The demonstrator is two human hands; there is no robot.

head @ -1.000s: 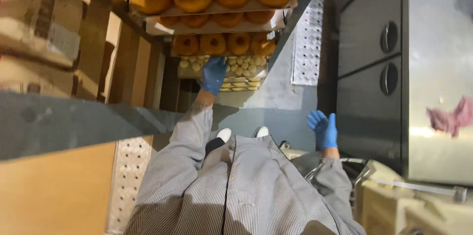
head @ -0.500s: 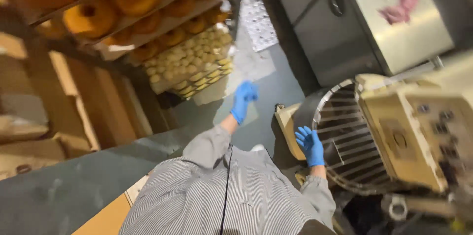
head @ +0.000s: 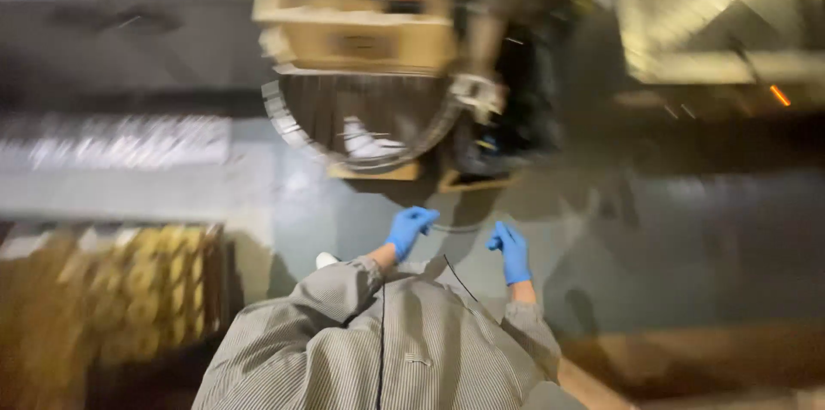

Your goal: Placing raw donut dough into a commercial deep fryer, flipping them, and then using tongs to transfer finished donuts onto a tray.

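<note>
Both hands empty: left hand curled loose, right hand open, blue gloves. Nearest thing's the big metal mixer bowl w/ wire guard, on the floor ahead. Looks heavy & stiff; grab its rim.

Head view, heavy motion blur throughout; streaking strongest along top and left edges. Dim overall, warm cast. Brightest area: glare on the steel surface upper right; small orange light smeared into a dash. Grey floor carries soft, broad shadows. Striped shirt and blue-gloved hands comparatively sharp. Tray of pastries lower left smeared, underexposed.
</note>
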